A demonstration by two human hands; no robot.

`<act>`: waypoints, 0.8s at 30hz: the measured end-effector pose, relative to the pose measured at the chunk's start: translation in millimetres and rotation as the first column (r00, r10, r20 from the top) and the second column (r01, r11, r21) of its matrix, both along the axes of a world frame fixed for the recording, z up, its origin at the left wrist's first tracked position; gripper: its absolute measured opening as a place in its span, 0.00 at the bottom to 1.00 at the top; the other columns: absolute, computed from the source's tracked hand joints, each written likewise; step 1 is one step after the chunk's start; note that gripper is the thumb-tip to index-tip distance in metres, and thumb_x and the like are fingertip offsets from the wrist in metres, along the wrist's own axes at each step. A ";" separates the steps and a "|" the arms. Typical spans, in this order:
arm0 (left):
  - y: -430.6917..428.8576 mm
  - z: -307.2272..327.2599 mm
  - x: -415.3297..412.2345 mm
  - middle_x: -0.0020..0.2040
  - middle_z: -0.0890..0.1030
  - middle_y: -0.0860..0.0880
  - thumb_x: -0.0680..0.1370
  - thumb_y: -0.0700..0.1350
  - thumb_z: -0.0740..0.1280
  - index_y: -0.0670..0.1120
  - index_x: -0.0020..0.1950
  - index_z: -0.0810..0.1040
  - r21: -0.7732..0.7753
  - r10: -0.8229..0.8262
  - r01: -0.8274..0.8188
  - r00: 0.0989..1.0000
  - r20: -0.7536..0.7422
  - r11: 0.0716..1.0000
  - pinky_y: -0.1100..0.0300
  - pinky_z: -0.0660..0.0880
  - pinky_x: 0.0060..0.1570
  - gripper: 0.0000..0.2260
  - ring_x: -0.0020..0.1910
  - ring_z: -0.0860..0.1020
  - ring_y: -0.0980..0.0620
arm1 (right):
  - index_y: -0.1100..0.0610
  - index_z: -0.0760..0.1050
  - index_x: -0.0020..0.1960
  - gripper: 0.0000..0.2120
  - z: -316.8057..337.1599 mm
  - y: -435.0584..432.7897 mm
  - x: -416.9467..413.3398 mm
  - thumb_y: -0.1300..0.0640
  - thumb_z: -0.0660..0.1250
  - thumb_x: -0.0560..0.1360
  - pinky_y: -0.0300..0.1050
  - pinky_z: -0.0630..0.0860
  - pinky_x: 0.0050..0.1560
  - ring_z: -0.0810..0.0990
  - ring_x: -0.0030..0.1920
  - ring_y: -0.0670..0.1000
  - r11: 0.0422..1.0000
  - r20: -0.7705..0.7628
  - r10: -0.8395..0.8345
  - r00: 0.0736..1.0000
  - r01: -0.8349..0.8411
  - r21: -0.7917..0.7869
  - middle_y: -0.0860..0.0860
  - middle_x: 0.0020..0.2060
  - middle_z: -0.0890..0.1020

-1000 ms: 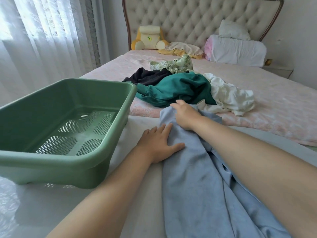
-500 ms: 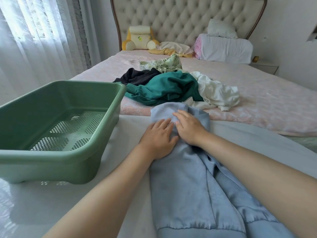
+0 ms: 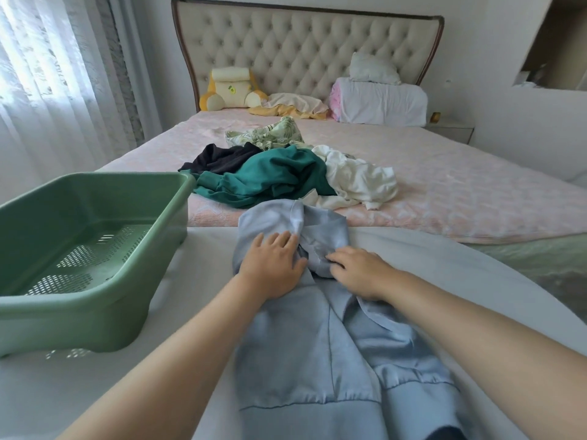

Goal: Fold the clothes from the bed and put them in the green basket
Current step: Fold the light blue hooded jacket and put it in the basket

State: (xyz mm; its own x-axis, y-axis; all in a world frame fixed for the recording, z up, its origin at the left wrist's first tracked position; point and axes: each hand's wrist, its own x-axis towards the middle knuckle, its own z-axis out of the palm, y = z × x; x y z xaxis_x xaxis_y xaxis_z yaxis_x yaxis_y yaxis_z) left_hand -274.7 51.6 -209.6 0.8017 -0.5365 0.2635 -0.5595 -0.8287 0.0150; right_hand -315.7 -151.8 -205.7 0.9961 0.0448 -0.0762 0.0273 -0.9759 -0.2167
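The light-blue sweatshirt [image 3: 305, 350] lay stretched lengthwise on the white sheet [image 3: 197, 281] at the near edge of the bed [image 3: 460, 192], its ribbed hem closest to the camera and its far end bunched just below the pink cover. The left hand [image 3: 273, 265] rested flat on the far part of the garment, fingers straight and together, pressing the cloth down. Just beside it, the right hand [image 3: 359, 271] lay on a raised fold with its fingers bent toward the left hand; whether they pinched the fabric could not be told. The green basket [image 3: 79, 322] stood at the near left corner of the bed, upright, nothing visible inside. Beyond the sweatshirt, toward the middle of the bed, a loose heap held a teal garment [image 3: 270, 182], a black one [image 3: 219, 157], a white one [image 3: 355, 179] and a leaf-print piece [image 3: 270, 138]. At the head edge sat a white pillow [image 3: 381, 103] and a yellow cushion [image 3: 232, 90].
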 end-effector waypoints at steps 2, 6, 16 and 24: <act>-6.0 4.9 10.1 0.65 0.74 0.50 0.82 0.54 0.54 0.47 0.71 0.66 -0.071 -0.016 0.015 1.000 -0.019 0.997 0.51 0.64 0.66 0.20 0.66 0.71 0.47 | 0.54 0.75 0.68 0.19 3.6 -3.1 11.5 0.53 0.52 0.83 0.53 0.66 0.71 0.70 0.69 0.56 0.972 0.162 -0.105 0.981 0.067 0.224 0.55 0.69 0.73; -11.7 15.2 39.3 0.62 0.75 0.47 0.83 0.49 0.53 0.46 0.58 0.69 -0.181 -0.013 -0.019 0.984 -0.177 0.983 0.49 0.67 0.60 0.10 0.63 0.73 0.43 | 0.58 0.71 0.70 0.18 3.7 -13.6 40.1 0.57 0.58 0.81 0.52 0.70 0.66 0.71 0.68 0.59 0.923 0.199 -0.362 0.911 0.320 0.214 0.56 0.69 0.72; 9.2 -6.0 80.4 0.80 0.56 0.51 0.78 0.70 0.46 0.59 0.79 0.54 0.048 0.206 -0.201 0.926 -0.317 0.978 0.45 0.54 0.73 0.31 0.77 0.57 0.43 | 0.54 0.73 0.69 0.37 -0.9 11.7 89.8 0.36 0.68 0.65 0.48 0.74 0.58 0.76 0.65 0.58 0.848 -0.022 -0.505 0.863 0.501 0.174 0.55 0.66 0.76; -18.1 -5.7 65.4 0.82 0.46 0.51 0.76 0.72 0.54 0.59 0.81 0.47 0.086 0.093 -0.065 0.923 -0.374 0.994 0.40 0.45 0.76 0.38 0.80 0.43 0.45 | 0.57 0.67 0.65 0.23 12.1 17.3 93.5 0.54 0.70 0.73 0.44 0.71 0.40 0.74 0.47 0.55 0.494 -0.188 -0.601 0.777 0.546 0.677 0.53 0.50 0.75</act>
